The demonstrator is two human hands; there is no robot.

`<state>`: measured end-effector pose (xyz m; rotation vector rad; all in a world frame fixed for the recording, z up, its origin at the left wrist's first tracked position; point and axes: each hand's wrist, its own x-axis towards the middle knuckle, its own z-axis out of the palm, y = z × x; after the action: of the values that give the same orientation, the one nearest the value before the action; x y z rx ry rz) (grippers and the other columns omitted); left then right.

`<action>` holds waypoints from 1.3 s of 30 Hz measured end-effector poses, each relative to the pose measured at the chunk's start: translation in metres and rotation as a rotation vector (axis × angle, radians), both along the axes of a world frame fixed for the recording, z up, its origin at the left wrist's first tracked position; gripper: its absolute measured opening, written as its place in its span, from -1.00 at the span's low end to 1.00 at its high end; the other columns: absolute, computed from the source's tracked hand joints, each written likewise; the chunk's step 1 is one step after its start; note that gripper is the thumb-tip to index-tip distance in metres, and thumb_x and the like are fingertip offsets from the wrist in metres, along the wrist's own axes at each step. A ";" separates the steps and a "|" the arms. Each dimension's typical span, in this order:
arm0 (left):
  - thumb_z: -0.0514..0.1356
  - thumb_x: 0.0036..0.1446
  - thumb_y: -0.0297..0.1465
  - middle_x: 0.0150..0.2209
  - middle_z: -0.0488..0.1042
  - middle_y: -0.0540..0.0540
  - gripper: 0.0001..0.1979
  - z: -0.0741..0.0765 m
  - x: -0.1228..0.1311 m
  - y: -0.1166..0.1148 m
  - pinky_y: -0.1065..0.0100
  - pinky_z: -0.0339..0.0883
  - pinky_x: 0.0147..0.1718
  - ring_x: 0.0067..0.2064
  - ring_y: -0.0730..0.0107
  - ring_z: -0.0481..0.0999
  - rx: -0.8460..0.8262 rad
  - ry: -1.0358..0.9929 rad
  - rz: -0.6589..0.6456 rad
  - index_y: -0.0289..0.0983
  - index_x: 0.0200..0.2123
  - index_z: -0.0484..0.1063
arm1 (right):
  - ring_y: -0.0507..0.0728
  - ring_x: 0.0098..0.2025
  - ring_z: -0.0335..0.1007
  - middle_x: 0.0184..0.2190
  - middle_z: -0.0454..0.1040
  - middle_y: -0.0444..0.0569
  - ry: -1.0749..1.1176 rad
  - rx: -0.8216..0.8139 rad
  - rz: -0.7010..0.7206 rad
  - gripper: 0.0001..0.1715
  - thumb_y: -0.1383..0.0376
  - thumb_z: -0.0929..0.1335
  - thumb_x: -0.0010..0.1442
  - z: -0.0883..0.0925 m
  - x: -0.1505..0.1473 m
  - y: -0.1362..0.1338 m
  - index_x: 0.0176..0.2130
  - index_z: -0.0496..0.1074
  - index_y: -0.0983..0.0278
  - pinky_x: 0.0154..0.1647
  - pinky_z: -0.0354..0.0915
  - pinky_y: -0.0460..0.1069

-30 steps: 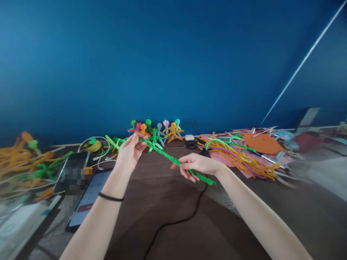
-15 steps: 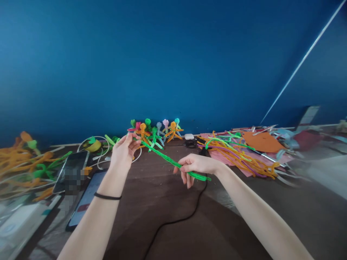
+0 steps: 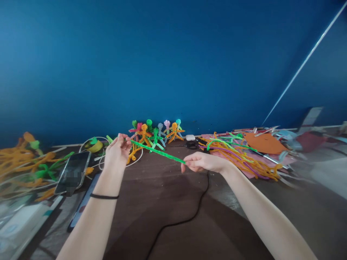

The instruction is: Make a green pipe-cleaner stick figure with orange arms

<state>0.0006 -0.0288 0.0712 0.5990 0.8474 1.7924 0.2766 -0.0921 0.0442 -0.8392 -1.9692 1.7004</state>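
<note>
A green pipe cleaner [image 3: 159, 153], apparently several strands side by side, stretches nearly straight between my two hands above the dark table. My left hand [image 3: 118, 150] pinches its upper left end between thumb and fingertips. At the lower right end, my right hand [image 3: 199, 161] is closed on it, and the fingers hide the tip. Just behind the strand stand several small pipe-cleaner figures [image 3: 155, 137] in green, orange, pink, grey and turquoise, against the blue wall.
Loose orange, green and purple pipe cleaners [image 3: 238, 153] lie at right beside an orange sheet [image 3: 264, 142]. On the left are a phone [image 3: 74, 171], a tablet [image 3: 81, 213] and more orange pieces [image 3: 16, 159]. A black cable [image 3: 187, 221] crosses the table [image 3: 151, 195]. A white earbud case [image 3: 190, 137] sits near the wall.
My left hand has shifted slightly left. My right hand has moved up and right along the green strand to its end, and the tail that hung past it no longer shows.
</note>
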 end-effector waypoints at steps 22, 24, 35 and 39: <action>0.02 0.10 -0.63 -0.65 0.38 -0.03 -0.74 -0.009 -0.007 0.006 0.61 0.34 -0.59 -0.63 0.63 0.37 -0.167 0.008 -0.182 -0.41 -0.56 0.41 | -0.11 -0.67 -0.32 -0.73 -0.12 -0.32 0.060 -0.122 -0.183 -0.72 0.22 0.25 0.16 -0.006 0.017 0.009 -0.32 0.39 0.42 -0.67 -0.32 -0.11; 0.00 0.13 -0.61 -0.65 0.37 0.00 -0.72 -0.005 -0.007 0.006 0.64 0.32 -0.61 -0.65 0.68 0.35 -0.187 -0.033 -0.144 -0.40 -0.58 0.38 | -0.11 -0.67 -0.34 -0.73 -0.15 -0.33 0.044 -0.084 -0.210 -0.67 0.18 0.26 0.16 -0.007 0.014 0.011 -0.30 0.41 0.43 -0.66 -0.32 -0.10; 0.01 0.09 -0.65 -0.68 0.37 0.03 -0.72 -0.004 -0.005 0.006 0.68 0.27 -0.61 -0.68 0.71 0.31 -0.103 -0.058 0.000 -0.33 -0.54 0.43 | -0.10 -0.65 -0.29 -0.69 -0.16 -0.31 0.065 -0.086 -0.099 -0.60 0.14 0.24 0.18 -0.013 0.013 0.012 -0.20 0.40 0.43 -0.64 -0.27 -0.10; 0.06 0.04 -0.63 -0.67 0.41 0.02 -0.77 -0.004 0.000 0.002 0.66 0.26 -0.59 -0.64 0.69 0.34 0.023 0.036 0.138 -0.30 -0.51 0.45 | -0.11 -0.66 -0.29 -0.69 -0.14 -0.31 0.046 -0.105 -0.018 -0.62 0.15 0.24 0.18 -0.011 0.011 0.011 -0.19 0.40 0.42 -0.64 -0.28 -0.10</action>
<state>0.0001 -0.0267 0.0670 0.6018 0.9130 1.9230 0.2872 -0.0814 0.0330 -0.8434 -1.8510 1.8095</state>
